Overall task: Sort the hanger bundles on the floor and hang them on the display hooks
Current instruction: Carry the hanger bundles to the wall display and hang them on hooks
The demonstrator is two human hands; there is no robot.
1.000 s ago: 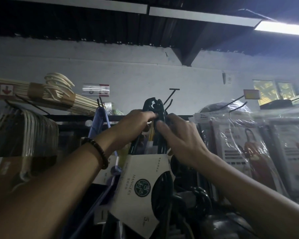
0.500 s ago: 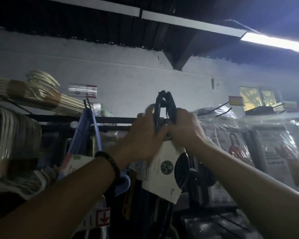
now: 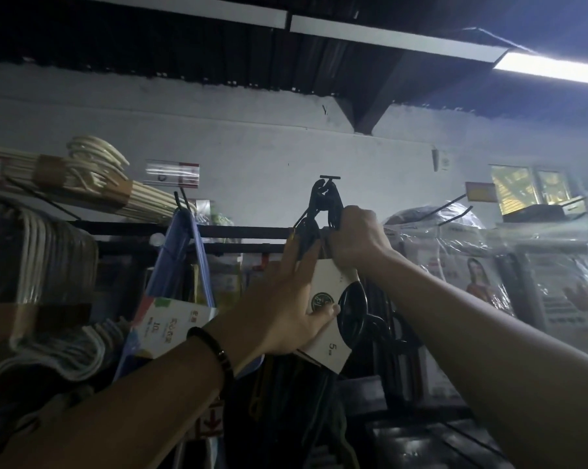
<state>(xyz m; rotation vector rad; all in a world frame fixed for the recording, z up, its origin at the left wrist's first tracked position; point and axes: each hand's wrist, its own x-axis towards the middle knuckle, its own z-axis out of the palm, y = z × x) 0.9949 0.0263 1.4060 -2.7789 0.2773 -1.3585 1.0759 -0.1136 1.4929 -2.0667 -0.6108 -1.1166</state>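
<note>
In the head view one black hanger bundle is raised at the rack. Its clustered hook tops sit right at the T-shaped tip of one display hook, though whether they are over the wire cannot be told. Two hands hold it. The right hand is curled tight round the hanger necks just below the tops. The left hand lies lower, with fingers running up the bundle's left side and the thumb pressed on the one white card sleeve, which is marked "5". One dark beaded bracelet circles the left wrist. Just left of the bundle hangs one blue hanger bundle, its card marked "10". Further left are white hangers, with a taped bunch of cream hangers lying above them. To the right, two bare wire hooks jut out over plastic-wrapped packs. One black rail runs behind the hands. The forearms hide the lower part of the rack.
</note>
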